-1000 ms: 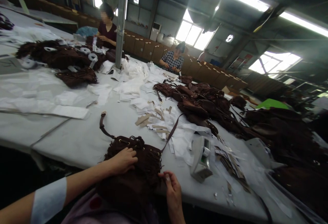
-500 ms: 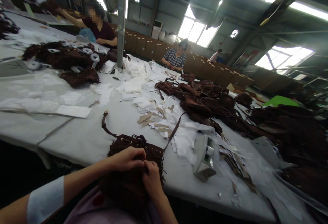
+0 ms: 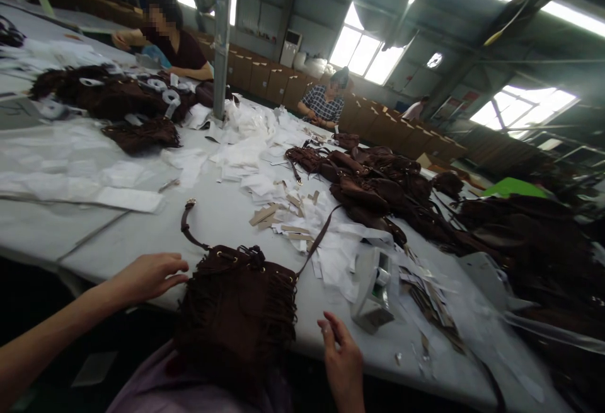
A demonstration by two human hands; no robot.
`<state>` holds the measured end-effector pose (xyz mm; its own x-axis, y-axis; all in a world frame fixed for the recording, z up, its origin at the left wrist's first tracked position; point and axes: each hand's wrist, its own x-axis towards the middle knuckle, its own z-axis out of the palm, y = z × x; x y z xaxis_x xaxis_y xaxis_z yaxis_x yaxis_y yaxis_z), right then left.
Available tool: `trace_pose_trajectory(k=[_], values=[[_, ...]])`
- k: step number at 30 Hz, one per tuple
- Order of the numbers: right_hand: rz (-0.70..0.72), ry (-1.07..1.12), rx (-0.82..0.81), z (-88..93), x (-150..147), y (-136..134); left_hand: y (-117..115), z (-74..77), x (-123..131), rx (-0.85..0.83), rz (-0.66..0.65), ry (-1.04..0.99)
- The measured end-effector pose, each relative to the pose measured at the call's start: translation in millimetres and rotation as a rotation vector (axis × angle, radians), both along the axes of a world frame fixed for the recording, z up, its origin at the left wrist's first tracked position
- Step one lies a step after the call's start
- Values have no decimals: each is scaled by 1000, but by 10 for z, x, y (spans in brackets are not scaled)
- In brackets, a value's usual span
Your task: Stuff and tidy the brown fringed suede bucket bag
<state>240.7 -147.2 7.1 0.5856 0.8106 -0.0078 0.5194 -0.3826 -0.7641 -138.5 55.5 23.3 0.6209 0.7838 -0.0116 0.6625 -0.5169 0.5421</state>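
A dark brown fringed drawstring bag [image 3: 236, 306] lies on my lap and against the table's front edge, its gold eyelets along the top. Its strap [image 3: 321, 236] runs over the table towards the brown pile, and a short buckled strap [image 3: 189, 224] curves out at the left. My left hand [image 3: 151, 276] hovers just left of the bag, fingers stretched and apart, holding nothing. To the bag's right is my right hand [image 3: 343, 353], thumb and fingers loosely parted, apart from the bag. A tiny pale spot shows at its fingertips, too small to name.
A grey tape dispenser [image 3: 375, 293] stands right of the bag. White paper scraps [image 3: 255, 154] and cardboard strips cover mid-table. Brown bags [image 3: 368, 180] are heaped behind and at right, others at left [image 3: 123, 98]. A metal post [image 3: 221, 41] rises there. Two people work across the table.
Both hands have let go of the bag's front and moved apart, left and right. The white sheet on my left forearm is gone; a pale sheet shows below, over the floor.
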Motion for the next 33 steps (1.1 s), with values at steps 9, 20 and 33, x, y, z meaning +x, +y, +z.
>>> trace_pose_trajectory(k=[9,20,33], values=[[653,-507,-154,-117,-1185,790,-97,-352,1199,244,27,40],[-11,-219,-54,-350,-141,-84,-62,-460,1266,145,188,-38],[396,-659,262,-553,-824,784,349,-346,1429,-156,182,-128]])
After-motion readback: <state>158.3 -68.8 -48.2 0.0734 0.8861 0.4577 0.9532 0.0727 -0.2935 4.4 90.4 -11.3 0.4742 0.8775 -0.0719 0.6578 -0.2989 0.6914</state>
